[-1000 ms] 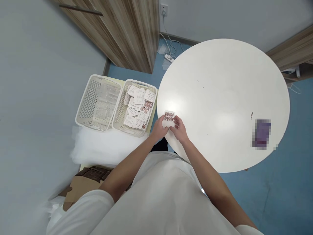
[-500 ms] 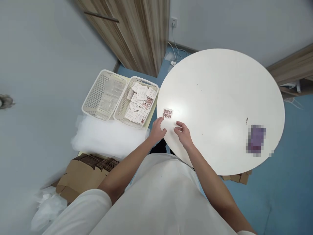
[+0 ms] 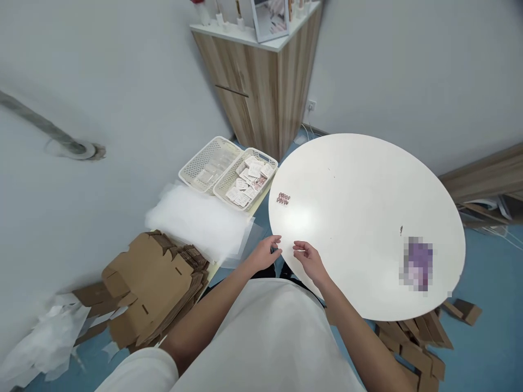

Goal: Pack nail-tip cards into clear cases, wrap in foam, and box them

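A small set of reddish-brown false nails (image 3: 283, 199) lies in two rows near the left edge of the round white table (image 3: 368, 190). My left hand (image 3: 266, 253) hovers at the table's near left edge, its thumb and fingers apart with nothing seen between them. Facing it, my right hand (image 3: 309, 259) is over the tabletop, fingers stretched and also bare. Both hands are apart from the nails, on the side nearer my body.
Left of the table, one white basket (image 3: 192, 167) holds clear plastic pieces; another basket (image 3: 224, 195) holds printed cards. Nearer me are a stack of translucent sheets (image 3: 196, 218) and flattened cardboard boxes (image 3: 151, 283). A blurred purple item (image 3: 420, 261) lies at the table's right.
The view has tilted up, bringing the cabinet top into sight. Both hands have drawn back from the nail set toward my body. The nails stay on the table.
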A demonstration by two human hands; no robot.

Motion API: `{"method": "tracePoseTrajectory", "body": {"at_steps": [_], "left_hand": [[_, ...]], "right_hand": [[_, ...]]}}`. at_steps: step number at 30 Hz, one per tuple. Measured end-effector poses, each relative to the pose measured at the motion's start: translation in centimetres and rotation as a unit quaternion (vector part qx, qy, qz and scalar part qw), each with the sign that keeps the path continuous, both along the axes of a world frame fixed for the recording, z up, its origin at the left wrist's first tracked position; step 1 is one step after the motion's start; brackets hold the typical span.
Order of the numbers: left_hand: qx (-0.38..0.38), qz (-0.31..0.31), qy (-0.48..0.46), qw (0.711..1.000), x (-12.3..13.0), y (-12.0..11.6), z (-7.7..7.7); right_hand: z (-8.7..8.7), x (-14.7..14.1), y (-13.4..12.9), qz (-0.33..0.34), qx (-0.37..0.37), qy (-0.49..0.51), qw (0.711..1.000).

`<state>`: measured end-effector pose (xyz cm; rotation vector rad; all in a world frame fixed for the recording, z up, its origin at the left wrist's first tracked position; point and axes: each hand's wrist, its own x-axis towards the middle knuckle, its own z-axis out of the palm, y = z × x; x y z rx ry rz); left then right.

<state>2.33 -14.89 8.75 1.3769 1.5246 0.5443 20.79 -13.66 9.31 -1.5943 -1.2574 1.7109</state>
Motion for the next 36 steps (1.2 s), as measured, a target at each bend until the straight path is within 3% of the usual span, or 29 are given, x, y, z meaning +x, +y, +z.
{"method": "tracePoseTrajectory", "body": {"at_steps": [4,9,15,19,23,26,32,36], "left_hand": [[0.01,-0.031,0.021,0.999,-1.9,-1.9,1.3],[0.033,-0.019,0.045,0.998,-6.0,-3.8,2.7],[0.066,0.008,0.065,0.996,-11.4,-5.7,3.1],[0.094,0.044,0.07,0.992,-15.0,-6.0,2.9],[0.106,0.087,0.068,0.988,-17.9,-5.3,3.4],[0.101,0.114,0.042,0.987,-19.2,-4.2,3.6],[0.082,0.208,-0.045,0.974,-19.7,-1.6,2.8],[0.071,0.252,-0.089,0.961,-20.9,1.4,2.5]], "right_hand": [[0.3,-0.4,-0.7,0.027,0.013,-0.003,1.0],[0.6,-2.6,-1.0,0.074,0.02,0.001,0.997],[0.6,-8.5,-0.1,0.133,0.053,0.0,0.99],[1.5,-13.5,0.8,0.182,0.117,-0.014,0.976],[2.9,-17.1,1.9,0.218,0.145,-0.028,0.965],[3.5,-18.1,2.7,0.238,0.144,-0.045,0.96],[2.7,-18.4,5.6,0.245,0.135,-0.068,0.958],[1.9,-20.4,10.0,0.245,0.139,-0.082,0.956]]}}
